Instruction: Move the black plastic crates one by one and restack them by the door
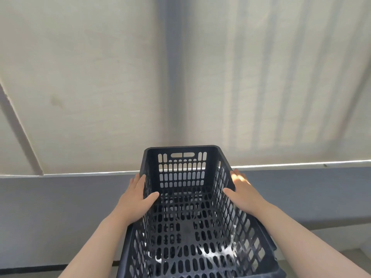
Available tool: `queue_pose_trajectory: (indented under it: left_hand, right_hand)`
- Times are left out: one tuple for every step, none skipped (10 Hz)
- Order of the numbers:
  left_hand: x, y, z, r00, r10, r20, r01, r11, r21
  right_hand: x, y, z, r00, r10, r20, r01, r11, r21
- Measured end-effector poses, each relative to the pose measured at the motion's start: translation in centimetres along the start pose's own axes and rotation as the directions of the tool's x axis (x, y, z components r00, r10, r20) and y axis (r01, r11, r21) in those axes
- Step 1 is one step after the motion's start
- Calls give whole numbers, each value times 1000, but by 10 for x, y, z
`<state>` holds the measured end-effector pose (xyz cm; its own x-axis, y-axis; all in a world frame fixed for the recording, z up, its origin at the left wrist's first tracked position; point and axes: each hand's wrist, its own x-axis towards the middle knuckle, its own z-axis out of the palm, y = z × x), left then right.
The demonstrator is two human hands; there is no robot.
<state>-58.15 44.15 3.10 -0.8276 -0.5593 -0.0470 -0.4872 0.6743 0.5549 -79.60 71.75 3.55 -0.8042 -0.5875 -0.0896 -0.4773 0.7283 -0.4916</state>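
Observation:
A black plastic crate (188,227) with slotted walls and floor fills the lower middle of the head view, open side up and empty. My left hand (136,199) grips its left rim, thumb inside the wall and fingers outside. On the opposite rim my right hand (243,191) holds the same way, thumb inside. Both forearms reach in from the bottom corners. Through the slots, further dark lattice shows below the crate's floor; whether that is another crate I cannot tell.
A wall (281,77) stands close ahead, cream above and grey-blue below, split by a pale ledge (80,174). A grey vertical strip (174,77) runs up its middle. A dark skirting line (30,270) and pale floor (325,263) show at the bottom.

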Motion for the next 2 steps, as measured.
queue_pose_trajectory:
  left_hand:
    - [-9,2,-8,998,19,-53,-18,1000,17]
    - [-23,18,-19,993,62,-101,-58,997,46]
  right_hand:
    - [-13,-6,-3,999,-33,-32,34,999,35]
    - [-27,-12,-12,994,-87,-58,89,995,35]
